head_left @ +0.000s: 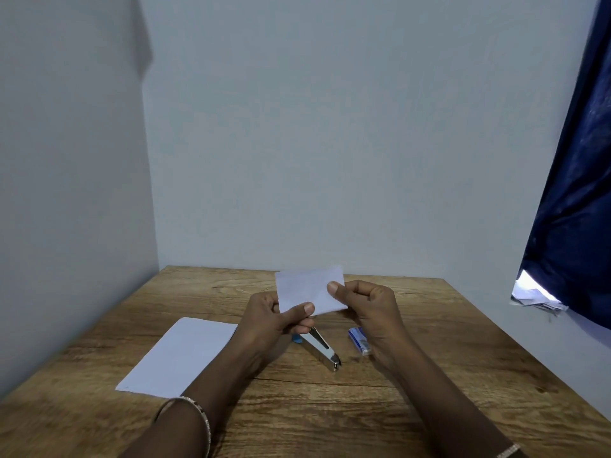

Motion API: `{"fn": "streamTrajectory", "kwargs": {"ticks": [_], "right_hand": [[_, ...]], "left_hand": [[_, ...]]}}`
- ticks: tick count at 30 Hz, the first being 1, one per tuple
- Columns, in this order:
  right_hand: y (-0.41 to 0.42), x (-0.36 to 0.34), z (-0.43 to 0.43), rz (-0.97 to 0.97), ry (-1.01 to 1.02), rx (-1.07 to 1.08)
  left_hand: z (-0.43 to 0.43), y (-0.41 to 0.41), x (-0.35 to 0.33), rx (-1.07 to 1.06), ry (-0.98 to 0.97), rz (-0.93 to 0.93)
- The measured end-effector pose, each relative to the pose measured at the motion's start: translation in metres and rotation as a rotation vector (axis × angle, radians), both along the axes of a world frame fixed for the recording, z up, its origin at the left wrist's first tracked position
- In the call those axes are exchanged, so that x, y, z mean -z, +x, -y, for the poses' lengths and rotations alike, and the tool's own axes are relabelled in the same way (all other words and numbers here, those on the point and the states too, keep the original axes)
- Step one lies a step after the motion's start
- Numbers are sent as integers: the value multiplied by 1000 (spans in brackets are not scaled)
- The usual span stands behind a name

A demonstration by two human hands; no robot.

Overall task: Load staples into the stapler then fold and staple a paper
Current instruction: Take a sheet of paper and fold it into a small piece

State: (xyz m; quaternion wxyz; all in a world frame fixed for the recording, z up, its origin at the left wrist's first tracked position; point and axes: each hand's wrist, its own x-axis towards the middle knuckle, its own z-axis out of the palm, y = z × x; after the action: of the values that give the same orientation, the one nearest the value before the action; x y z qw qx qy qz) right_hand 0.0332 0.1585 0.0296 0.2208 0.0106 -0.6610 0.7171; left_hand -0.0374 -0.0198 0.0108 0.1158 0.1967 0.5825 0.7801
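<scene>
One folded paper (310, 289) held up over the surface (297, 408).
Left grip (274, 317) and right grip (367, 309) each pinch it; below lie one stapler (322, 348), one staple box (360, 340) and one flat sheet (178, 355).

Forearms extended, left hand (271, 317) and right hand (367, 305) raised, each grip pinching the paper (307, 287)

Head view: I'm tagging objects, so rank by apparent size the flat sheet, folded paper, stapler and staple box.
flat sheet
folded paper, held nearer the camera
stapler, partly behind left hand
staple box
</scene>
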Motion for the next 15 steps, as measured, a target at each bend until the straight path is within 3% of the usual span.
{"fn": "streamTrajectory", "kwargs": {"ticks": [5, 15], "right_hand": [[-2, 3, 9, 38, 86, -144], [0, 1, 5, -2, 122, -15]], "left_hand": [[1, 2, -3, -29, 98, 15], [0, 3, -3, 41, 18, -17]]}}
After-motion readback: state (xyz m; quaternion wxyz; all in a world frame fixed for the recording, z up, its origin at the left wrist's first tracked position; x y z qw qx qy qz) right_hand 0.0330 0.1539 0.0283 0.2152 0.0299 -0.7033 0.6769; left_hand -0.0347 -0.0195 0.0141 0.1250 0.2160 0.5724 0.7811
